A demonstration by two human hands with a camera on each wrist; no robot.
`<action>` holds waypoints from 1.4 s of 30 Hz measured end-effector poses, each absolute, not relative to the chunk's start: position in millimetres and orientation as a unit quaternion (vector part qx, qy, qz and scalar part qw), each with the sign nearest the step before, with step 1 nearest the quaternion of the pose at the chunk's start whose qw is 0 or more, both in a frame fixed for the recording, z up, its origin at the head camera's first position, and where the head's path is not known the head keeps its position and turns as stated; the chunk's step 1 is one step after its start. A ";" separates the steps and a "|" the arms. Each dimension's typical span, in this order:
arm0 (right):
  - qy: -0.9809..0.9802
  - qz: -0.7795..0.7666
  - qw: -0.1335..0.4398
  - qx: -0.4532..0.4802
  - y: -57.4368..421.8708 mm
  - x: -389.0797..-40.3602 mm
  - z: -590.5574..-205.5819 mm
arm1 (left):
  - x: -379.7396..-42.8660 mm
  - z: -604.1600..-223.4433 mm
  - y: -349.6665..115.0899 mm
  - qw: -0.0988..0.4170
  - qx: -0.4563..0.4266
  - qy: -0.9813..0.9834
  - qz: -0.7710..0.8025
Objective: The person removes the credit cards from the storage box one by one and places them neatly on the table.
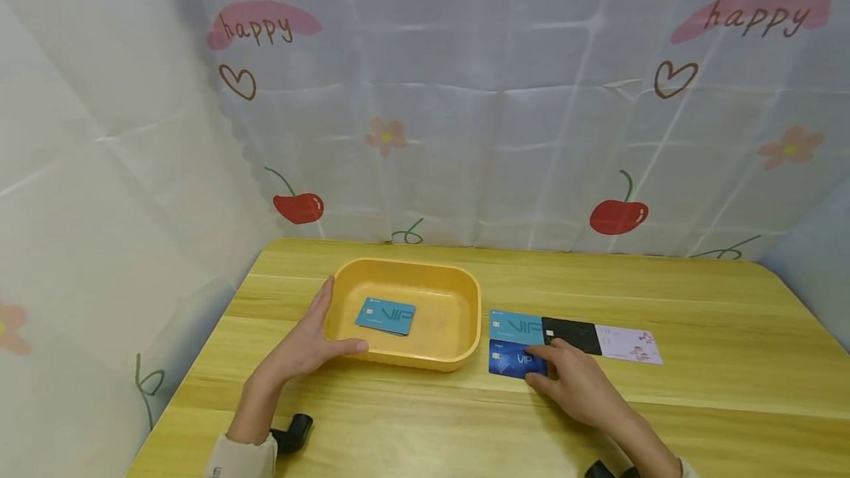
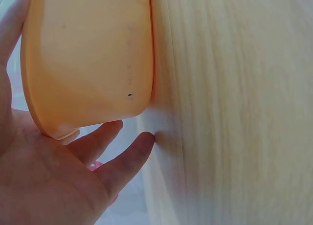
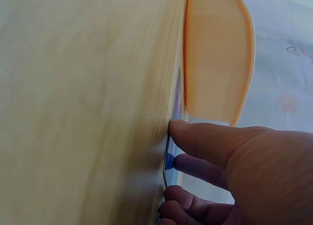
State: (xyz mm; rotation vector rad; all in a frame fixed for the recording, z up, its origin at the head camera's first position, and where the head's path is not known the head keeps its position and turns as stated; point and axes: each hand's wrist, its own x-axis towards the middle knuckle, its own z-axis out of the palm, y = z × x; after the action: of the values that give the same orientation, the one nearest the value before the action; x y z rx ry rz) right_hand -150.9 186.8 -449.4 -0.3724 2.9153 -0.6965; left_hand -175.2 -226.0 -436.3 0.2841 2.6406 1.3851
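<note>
A yellow plastic tray (image 1: 473, 330) stands at the middle left of the table, a small stack of cards with a teal VIP card (image 1: 388, 316) on top inside it. Around its near left corner spreads my left hand (image 1: 302, 341), thumb along the front rim, fairly straight fingers at the left side. To the right of the tray lies a blue VIP card (image 1: 505, 360). My right hand (image 1: 581, 382) holds this card at its right part between thumb and fingers. Directly behind it is another teal VIP card (image 1: 514, 324), with a black card (image 1: 578, 333) and a white flowered card (image 1: 631, 345) continuing that row rightward.
The wooden table (image 1: 412, 419) meets a white printed cloth (image 1: 491, 168) at the back, and more cloth hangs at the left. Black camera mounts (image 1: 292, 434) show beside the wrists.
</note>
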 end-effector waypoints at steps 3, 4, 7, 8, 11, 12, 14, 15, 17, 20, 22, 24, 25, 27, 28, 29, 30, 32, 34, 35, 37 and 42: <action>0.963 -0.232 0.061 -0.124 186.8 -150.9 -449.2 | -175.2 -436.0 -226.0 0.072 0.095 0.879 0.462; 0.963 -0.232 0.061 -0.124 186.8 -150.8 -449.0 | -175.2 -436.1 -226.1 0.072 0.096 0.879 0.462; 0.961 -0.239 0.064 -0.123 187.2 -150.3 -447.9 | -175.4 -436.8 -226.2 0.069 0.097 0.879 0.462; 0.960 -0.242 0.066 -0.122 187.6 -150.1 -447.5 | -175.4 -437.1 -226.2 0.068 0.097 0.879 0.462; 0.958 -0.250 0.068 -0.122 189.4 -148.9 -446.0 | -175.3 -438.2 -226.0 0.067 0.098 0.878 0.463; 0.957 -0.253 0.068 -0.122 190.1 -148.5 -445.4 | -175.2 -438.6 -226.0 0.067 0.098 0.878 0.463; 0.956 -0.256 0.067 -0.125 191.5 -147.9 -444.3 | -175.0 -439.1 -225.9 0.068 0.098 0.878 0.463; 0.956 -0.257 0.067 -0.127 192.0 -147.7 -443.6 | -174.8 -439.3 -226.0 0.068 0.098 0.879 0.462; 0.954 -0.262 0.068 -0.130 192.6 -147.7 -442.2 | -174.3 -439.2 -226.0 0.069 0.096 0.879 0.462; 0.949 -0.274 0.071 -0.136 193.2 -147.2 -440.1 | -173.7 -439.3 -226.5 0.071 0.095 0.880 0.461; 0.946 -0.281 0.071 -0.142 193.4 -147.3 -439.2 | -173.2 -439.2 -227.2 0.072 0.095 0.879 0.461; 0.944 -0.287 0.067 -0.148 193.1 -147.5 -438.0 | -172.8 -439.2 -228.1 0.071 0.096 0.879 0.461; 0.943 -0.291 0.062 -0.150 192.5 -147.8 -437.3 | -172.8 -439.1 -228.5 0.071 0.096 0.880 0.461; 0.942 -0.295 0.053 -0.154 191.2 -148.7 -435.6 | -172.6 -438.8 -229.0 0.070 0.097 0.879 0.461; 0.941 -0.297 0.049 -0.154 190.3 -148.7 -434.5 | -172.6 -438.7 -229.1 0.069 0.097 0.879 0.461; 0.940 -0.302 0.044 -0.154 189.4 -148.5 -433.1 | -172.7 -438.5 -229.1 0.069 0.097 0.879 0.462; 0.938 -0.307 0.039 -0.154 188.5 -148.3 -431.9 | -172.8 -438.3 -229.0 0.069 0.097 0.879 0.462; 0.935 -0.318 0.026 -0.156 186.4 -147.9 -429.9 | -173.0 -438.0 -228.5 0.070 0.097 0.878 0.463; 0.930 -0.333 0.011 -0.155 183.5 -147.0 -427.8 | -173.4 -437.8 -228.3 0.071 0.097 0.878 0.464; 0.927 -0.340 0.001 -0.157 181.8 -146.9 -426.7 | -173.6 -437.7 -228.2 0.070 0.097 0.878 0.464; 0.922 -0.349 -0.022 -0.163 178.3 -146.9 -424.7 | -174.2 -437.9 -228.1 0.069 0.098 0.878 0.464; 0.909 -0.364 -0.076 -0.189 170.4 -146.7 -417.6 | -175.6 -438.6 -226.3 0.068 0.099 0.876 0.466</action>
State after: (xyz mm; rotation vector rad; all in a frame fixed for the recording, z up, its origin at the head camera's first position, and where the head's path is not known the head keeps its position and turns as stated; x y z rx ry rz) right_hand -146.7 170.4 -417.6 -0.6248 3.0020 -1.2006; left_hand -175.6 -226.3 -438.6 0.2998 2.6410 1.4049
